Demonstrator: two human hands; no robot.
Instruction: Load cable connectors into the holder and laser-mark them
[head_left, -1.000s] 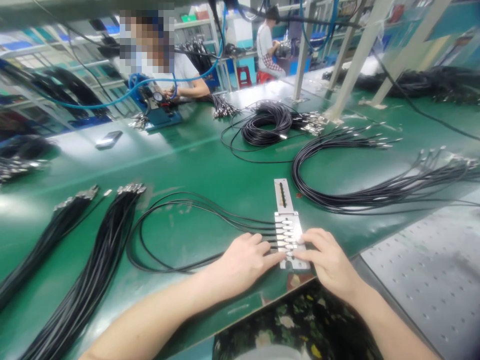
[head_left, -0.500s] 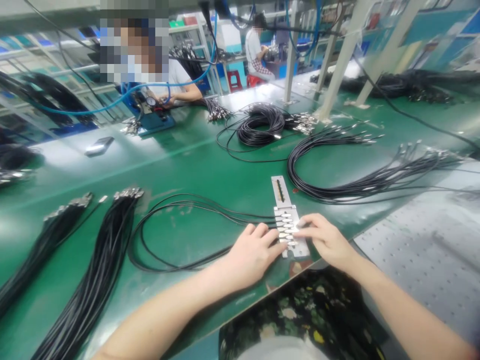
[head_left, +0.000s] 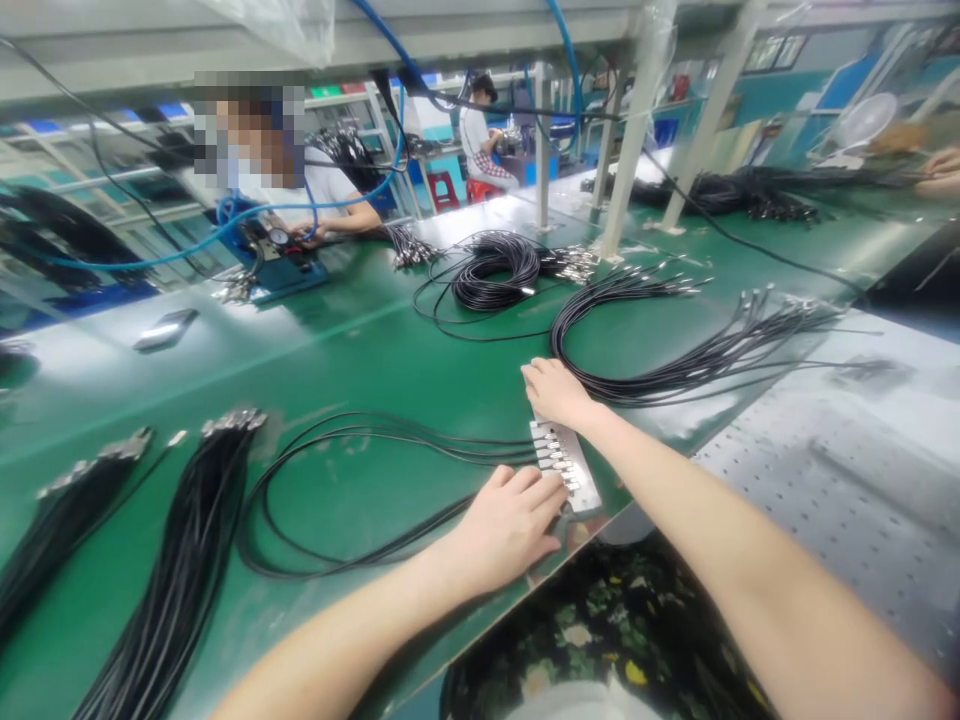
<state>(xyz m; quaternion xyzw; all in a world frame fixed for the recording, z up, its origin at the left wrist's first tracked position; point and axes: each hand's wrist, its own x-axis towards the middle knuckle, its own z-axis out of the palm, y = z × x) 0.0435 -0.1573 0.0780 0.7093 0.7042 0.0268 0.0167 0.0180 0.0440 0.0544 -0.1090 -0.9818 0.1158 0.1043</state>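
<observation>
A metal fixture [head_left: 576, 478] lies on the green bench, with small metal cable connectors [head_left: 555, 455] side by side in its slots. Thin black cables [head_left: 420, 437] run from them to the left and loop back. My left hand [head_left: 510, 520] rests over the near end of the fixture, fingers stretched out onto the connectors and cables there. At the far end, my right hand [head_left: 559, 392] has its fingers closed on the fixture's hinged plate, which it mostly covers.
Black cable bundles [head_left: 187, 540] lie at left. A coil [head_left: 495, 275] and a bent bundle [head_left: 675, 365] lie beyond the fixture. A phone [head_left: 166, 330] is at far left. A person works at a blue press [head_left: 289, 270] across the bench. Posts [head_left: 630, 150] rise behind.
My right hand has moved from the connectors to the hinged plate at the far end and closed on it. My left hand stays at the near end. The camera view has shifted slightly.
</observation>
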